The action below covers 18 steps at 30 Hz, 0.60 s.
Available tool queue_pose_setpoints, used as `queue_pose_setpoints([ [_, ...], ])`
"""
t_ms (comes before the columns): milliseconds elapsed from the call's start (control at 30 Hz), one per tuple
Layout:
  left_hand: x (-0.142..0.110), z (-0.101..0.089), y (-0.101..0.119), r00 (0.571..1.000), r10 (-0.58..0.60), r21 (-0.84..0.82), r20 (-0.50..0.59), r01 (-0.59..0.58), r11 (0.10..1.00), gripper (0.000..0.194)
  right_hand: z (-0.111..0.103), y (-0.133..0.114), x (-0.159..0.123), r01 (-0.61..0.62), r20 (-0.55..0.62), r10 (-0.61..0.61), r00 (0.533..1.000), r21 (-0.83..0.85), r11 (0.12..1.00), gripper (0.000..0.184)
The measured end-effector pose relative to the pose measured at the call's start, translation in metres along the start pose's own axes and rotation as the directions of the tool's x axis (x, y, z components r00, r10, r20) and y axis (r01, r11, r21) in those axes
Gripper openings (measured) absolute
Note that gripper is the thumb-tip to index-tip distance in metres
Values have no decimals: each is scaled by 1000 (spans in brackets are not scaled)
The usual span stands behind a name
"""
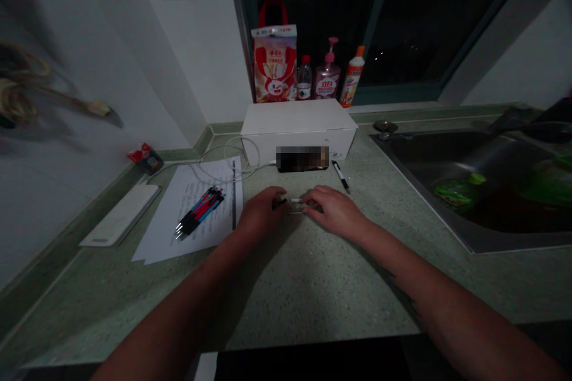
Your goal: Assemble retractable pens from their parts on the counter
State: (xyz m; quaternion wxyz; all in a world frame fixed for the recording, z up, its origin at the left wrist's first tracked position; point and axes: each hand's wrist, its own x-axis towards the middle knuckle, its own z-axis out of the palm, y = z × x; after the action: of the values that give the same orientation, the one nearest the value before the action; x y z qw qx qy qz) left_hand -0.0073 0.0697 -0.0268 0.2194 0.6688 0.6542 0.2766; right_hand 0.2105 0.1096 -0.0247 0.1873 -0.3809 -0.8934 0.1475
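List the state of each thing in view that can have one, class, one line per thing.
Left hand: closed on small black piece
Right hand: fingertips at slim white piece
Pen bundle: lying on paper sheets
Loose pen: lying on counter
White box: shut
Pump bottle: upright

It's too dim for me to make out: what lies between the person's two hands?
In the head view, a small white piece lies between the left hand and the right hand, with a small dark piece beside it.

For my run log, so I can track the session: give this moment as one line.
left hand: dark piece | right hand: white tube | nearby: pens on paper
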Motion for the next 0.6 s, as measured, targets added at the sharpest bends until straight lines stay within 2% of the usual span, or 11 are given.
queue_pose_setpoints([
  [100,-2,4,1,998,14,-283,58,3,959,32,-1,-4,-2,106,-33,-102,994,116,988,28],
  [167,-4,7,3,993,55,-405,104,-8,914,29,1,-6,-2,159,-37,-155,987,162,974,24],
  [233,-5,8,7,989,71,-450,126,-6,893,24,2,-7,-2,162,-40,-157,987,161,974,18],
  [400,-5,2,11,997,48,-373,52,-26,927,19,-2,-4,1,23,-90,-7,996,174,985,16],
  [600,-5,-2,10,999,48,-227,21,-42,973,28,-4,-4,2,-95,-81,120,989,262,960,19],
])
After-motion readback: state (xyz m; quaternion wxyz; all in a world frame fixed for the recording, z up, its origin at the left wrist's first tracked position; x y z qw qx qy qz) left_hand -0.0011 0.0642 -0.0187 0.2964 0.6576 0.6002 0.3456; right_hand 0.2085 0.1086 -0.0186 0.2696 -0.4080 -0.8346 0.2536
